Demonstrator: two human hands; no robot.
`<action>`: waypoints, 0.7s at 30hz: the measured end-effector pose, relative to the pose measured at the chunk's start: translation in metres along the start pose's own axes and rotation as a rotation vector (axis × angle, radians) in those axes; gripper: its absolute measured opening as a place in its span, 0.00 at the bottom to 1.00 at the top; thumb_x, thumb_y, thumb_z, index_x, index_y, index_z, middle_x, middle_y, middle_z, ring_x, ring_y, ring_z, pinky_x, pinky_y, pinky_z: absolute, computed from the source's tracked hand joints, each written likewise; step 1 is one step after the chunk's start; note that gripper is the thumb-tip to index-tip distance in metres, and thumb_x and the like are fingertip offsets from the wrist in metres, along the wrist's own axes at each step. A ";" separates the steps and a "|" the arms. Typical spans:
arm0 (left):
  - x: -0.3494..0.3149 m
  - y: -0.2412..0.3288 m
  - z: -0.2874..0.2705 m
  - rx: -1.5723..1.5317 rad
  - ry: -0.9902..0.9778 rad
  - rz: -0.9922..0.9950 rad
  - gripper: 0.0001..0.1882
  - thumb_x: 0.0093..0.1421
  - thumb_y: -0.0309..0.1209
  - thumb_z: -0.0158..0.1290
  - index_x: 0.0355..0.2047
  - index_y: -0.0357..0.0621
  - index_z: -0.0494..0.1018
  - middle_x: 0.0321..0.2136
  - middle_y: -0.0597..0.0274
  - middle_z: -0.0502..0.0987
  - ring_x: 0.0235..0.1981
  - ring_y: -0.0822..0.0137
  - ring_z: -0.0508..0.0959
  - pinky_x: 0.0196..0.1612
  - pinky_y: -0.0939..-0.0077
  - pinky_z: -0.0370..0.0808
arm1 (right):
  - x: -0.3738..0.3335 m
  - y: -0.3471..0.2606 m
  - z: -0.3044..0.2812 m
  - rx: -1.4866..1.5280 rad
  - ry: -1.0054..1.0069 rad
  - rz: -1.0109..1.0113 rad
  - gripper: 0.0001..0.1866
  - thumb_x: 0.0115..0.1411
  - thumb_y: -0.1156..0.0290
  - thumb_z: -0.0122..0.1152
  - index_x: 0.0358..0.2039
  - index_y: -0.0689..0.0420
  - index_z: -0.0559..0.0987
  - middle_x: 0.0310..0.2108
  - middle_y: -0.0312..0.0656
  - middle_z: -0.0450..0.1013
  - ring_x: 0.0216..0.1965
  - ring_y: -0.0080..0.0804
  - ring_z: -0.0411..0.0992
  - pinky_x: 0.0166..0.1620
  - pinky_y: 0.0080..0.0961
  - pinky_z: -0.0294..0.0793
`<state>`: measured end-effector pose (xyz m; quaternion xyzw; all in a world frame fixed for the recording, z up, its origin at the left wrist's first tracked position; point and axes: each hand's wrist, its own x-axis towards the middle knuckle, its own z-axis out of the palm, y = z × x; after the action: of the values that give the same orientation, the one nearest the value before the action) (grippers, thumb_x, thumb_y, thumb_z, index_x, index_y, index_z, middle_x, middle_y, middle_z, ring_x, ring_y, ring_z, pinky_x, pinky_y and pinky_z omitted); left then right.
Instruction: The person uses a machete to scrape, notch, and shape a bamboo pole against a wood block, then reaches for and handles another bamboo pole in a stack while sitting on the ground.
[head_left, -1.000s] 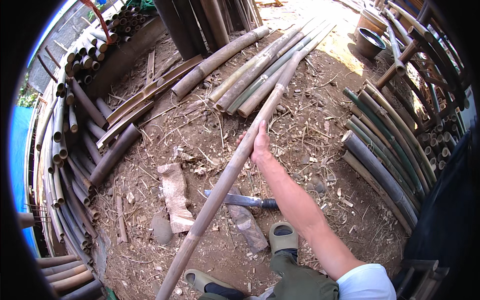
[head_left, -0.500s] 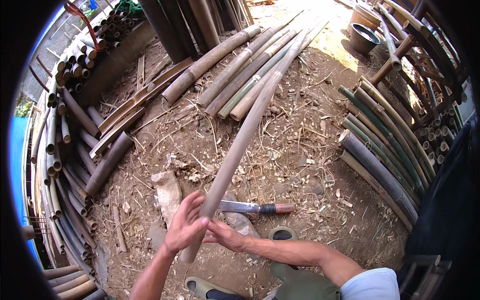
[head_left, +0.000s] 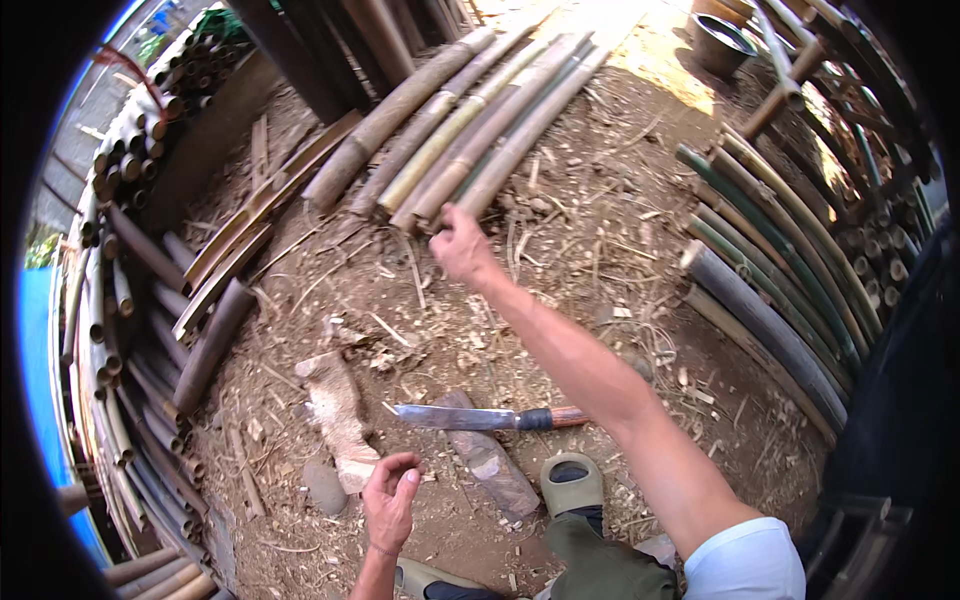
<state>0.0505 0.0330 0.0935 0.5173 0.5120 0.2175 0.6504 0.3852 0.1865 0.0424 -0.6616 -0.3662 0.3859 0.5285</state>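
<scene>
My right hand (head_left: pixel 464 247) is stretched forward, fingers curled at the near end of a bamboo pole (head_left: pixel 500 170) in a row on the ground. How firmly they grip is partly hidden by the hand itself. Low in the view, my left hand (head_left: pixel 390 503) is held above the ground, fingers loosely bent, thumb apart, with nothing in it. Between the two lies a machete (head_left: pixel 460 416), its wooden handle bound in black and pointing right. The blade rests across a long brown block (head_left: pixel 490 467). Beside it is a pale, rough chunk (head_left: pixel 338 410), nearest my left hand.
Stacked bamboo tubes (head_left: pixel 130 370) line the left side. Green and grey poles (head_left: pixel 765 300) lie at the right. Split bamboo (head_left: pixel 255 220) sits at the far left, a dark bucket (head_left: pixel 722 45) at the far right. Wood shavings litter the dirt around my clog (head_left: pixel 572 490).
The long pole I held in both hands is now among the row ahead. My right hand has gone forward to the row's ends; my left has let go and come down empty.
</scene>
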 end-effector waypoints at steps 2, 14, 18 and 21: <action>-0.009 -0.023 0.001 -0.016 -0.067 -0.070 0.14 0.65 0.24 0.54 0.50 0.32 0.70 0.43 0.57 0.78 0.45 0.70 0.79 0.51 0.77 0.76 | -0.048 0.034 0.005 -0.063 -0.097 0.001 0.31 0.61 0.69 0.52 0.63 0.68 0.63 0.54 0.58 0.71 0.51 0.48 0.74 0.57 0.40 0.73; -0.044 -0.060 -0.039 0.703 -0.421 -0.101 0.14 0.65 0.29 0.54 0.50 0.38 0.75 0.41 0.50 0.80 0.44 0.64 0.79 0.50 0.67 0.76 | -0.194 0.135 -0.452 -1.344 0.838 0.116 0.34 0.51 0.78 0.57 0.62 0.59 0.64 0.57 0.55 0.64 0.58 0.53 0.65 0.61 0.42 0.69; -0.037 -0.072 -0.076 1.095 -0.434 -0.152 0.16 0.63 0.32 0.56 0.50 0.39 0.74 0.43 0.47 0.81 0.44 0.55 0.81 0.51 0.63 0.76 | -0.183 0.156 -0.511 -1.130 0.626 0.663 0.33 0.58 0.71 0.58 0.65 0.49 0.63 0.61 0.50 0.63 0.62 0.54 0.64 0.62 0.45 0.68; -0.037 -0.066 -0.093 1.155 -0.388 -0.245 0.17 0.63 0.35 0.56 0.49 0.39 0.75 0.41 0.46 0.81 0.45 0.52 0.81 0.50 0.60 0.76 | -0.163 0.168 -0.499 -1.146 0.541 0.575 0.33 0.59 0.70 0.56 0.66 0.45 0.62 0.62 0.45 0.64 0.63 0.52 0.64 0.61 0.46 0.68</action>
<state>-0.0632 0.0202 0.0559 0.7533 0.4750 -0.2687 0.3670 0.7750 -0.1955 -0.0306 -0.9799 -0.1779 0.0780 0.0457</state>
